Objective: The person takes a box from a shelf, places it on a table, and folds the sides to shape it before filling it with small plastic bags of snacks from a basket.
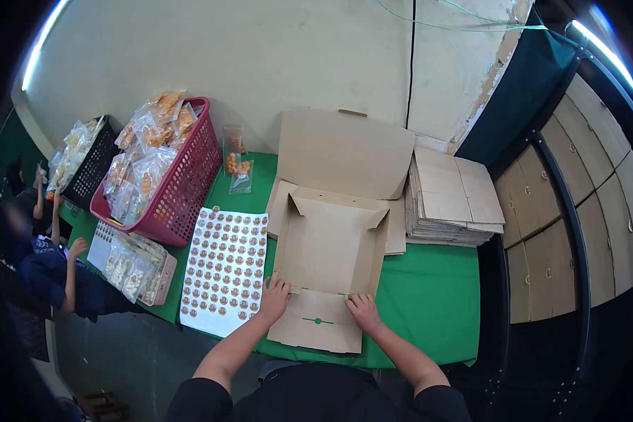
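Observation:
An open brown cardboard box [330, 243] lies on the green cloth before me, its lid upright at the back and its front flap flat toward me. My left hand [274, 299] is at the box's front left corner, fingers curled over the edge. On the front right corner rests my right hand [363, 312], its fingers bent onto the cardboard near the fold. Both hands touch the box. Left of it lies a white sheet of round stickers [225, 271], with some stickers gone along the bottom.
A pink basket [197, 165] of snack bags, a black basket [84, 172] and a small pink tray [163, 281] of bags stand left. Loose packets [239, 176] lie behind the sheet. Flattened boxes [450, 197] are stacked right. People [42, 260] are at far left.

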Tool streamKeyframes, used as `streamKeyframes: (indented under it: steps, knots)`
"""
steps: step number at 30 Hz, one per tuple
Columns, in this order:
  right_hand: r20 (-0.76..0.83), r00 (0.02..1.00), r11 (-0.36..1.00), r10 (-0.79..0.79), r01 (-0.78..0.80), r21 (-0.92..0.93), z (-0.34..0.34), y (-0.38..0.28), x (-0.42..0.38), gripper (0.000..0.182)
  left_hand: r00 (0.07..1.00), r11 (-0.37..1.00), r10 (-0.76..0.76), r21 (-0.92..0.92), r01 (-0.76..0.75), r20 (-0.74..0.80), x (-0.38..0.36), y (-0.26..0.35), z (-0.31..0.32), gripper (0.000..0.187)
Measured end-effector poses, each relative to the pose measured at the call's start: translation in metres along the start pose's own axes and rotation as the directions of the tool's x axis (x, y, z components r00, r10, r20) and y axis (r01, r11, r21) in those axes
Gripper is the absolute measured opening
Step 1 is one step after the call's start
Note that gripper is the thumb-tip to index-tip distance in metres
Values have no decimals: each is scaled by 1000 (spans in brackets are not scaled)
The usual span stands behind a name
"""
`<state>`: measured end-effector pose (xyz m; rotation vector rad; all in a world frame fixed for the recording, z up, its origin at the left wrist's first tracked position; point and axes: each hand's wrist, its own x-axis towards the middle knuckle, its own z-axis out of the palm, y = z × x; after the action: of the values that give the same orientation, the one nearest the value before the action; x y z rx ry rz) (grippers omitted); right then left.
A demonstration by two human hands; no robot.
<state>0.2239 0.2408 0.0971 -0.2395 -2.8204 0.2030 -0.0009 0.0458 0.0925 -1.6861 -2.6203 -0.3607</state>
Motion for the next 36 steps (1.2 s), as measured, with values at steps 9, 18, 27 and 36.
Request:
streamKeyframes:
  steps: [9,18,27,36]
  knots:
    - [177,982,997,62,-68,26,-29,-26,-18,71,1000,999,-16,-32,15,-19,-1,1,-2,28]
    - [470,880,997,-68,39,70,-51,-38,-17,91,1000,1000,-22,-18,22,-14,1,2,-4,30]
    - [536,841,997,-75,67,35,-46,-38,-20,88,999,998,-51,-32,51,17,0,4,-5,31]
    - [608,787,993,-107,111,30,-54,-44,-18,81,998,997,-59,-47,59,7,1,3,-3,32]
